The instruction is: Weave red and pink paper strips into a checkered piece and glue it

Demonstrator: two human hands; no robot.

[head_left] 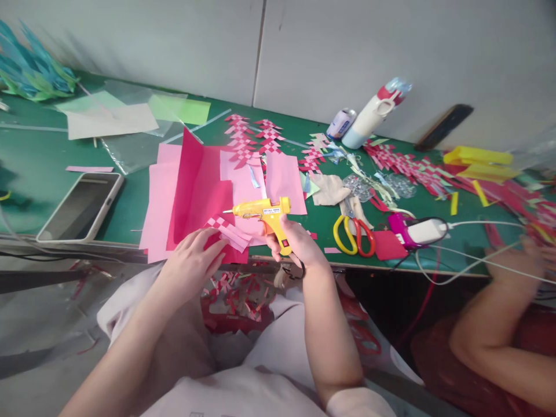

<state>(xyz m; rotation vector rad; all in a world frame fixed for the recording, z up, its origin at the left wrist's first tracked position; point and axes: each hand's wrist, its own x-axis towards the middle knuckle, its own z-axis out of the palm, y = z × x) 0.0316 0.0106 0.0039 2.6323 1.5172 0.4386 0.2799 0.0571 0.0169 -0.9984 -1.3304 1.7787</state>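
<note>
A yellow hot glue gun [273, 217] is in my right hand [299, 243], the fingers wrapped round its handle and the nozzle facing left. My left hand [197, 255] has its fingers bent over the left end of a woven pink paper strip [230, 231] at the table's front edge. The nozzle sits just above that strip, and I cannot tell whether they touch. Beneath are dark pink paper sheets [195, 174] and light pink sheets [158, 202]. Behind them lie woven paper chains [241, 139] in pink and red.
Scissors [356, 234] with yellow and red handles lie right of my right hand, near a white plug [428, 231] with cables. A phone [82, 205] rests at left. A bottle [373, 116] and can [341, 123] stand behind. Another person's hand [516, 258] is at far right.
</note>
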